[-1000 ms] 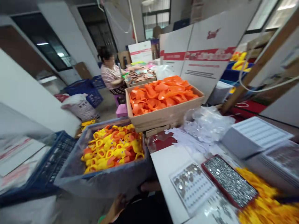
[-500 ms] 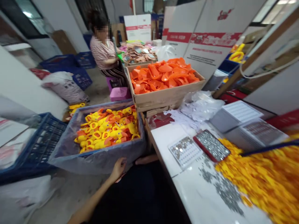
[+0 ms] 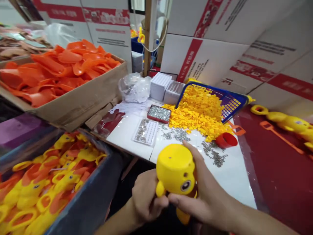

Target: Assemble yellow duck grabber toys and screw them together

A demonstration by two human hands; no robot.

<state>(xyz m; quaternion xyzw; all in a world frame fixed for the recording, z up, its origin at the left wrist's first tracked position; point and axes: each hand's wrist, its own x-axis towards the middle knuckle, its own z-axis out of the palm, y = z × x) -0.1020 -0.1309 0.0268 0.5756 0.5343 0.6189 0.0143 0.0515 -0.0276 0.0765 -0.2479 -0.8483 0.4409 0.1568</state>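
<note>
A yellow plastic toy duck (image 3: 174, 168) with a painted eye is held up before me, over the front edge of the table. My right hand (image 3: 205, 187) wraps round its right side, thumb across the lower front. On the other side my left hand (image 3: 148, 192) is closed, its fingers curled against the toy's lower left by a small yellow knob. Part of the duck below is hidden by the hands. Similar yellow and orange ducks (image 3: 61, 178) fill a lined bin to the left.
On the white tabletop (image 3: 171, 148) lie loose screws (image 3: 216, 156), a red tray of small metal pieces (image 3: 158, 113), a clear battery tray (image 3: 145, 131) and a red cup (image 3: 227, 140). Yellow parts (image 3: 195, 114) spill from a blue basket (image 3: 233, 101). A carton (image 3: 90, 98) holds orange scoops.
My view has swung right and closer to the table. Both hands have come up from my lap and now hold a yellow toy duck. The co-worker is out of view.
</note>
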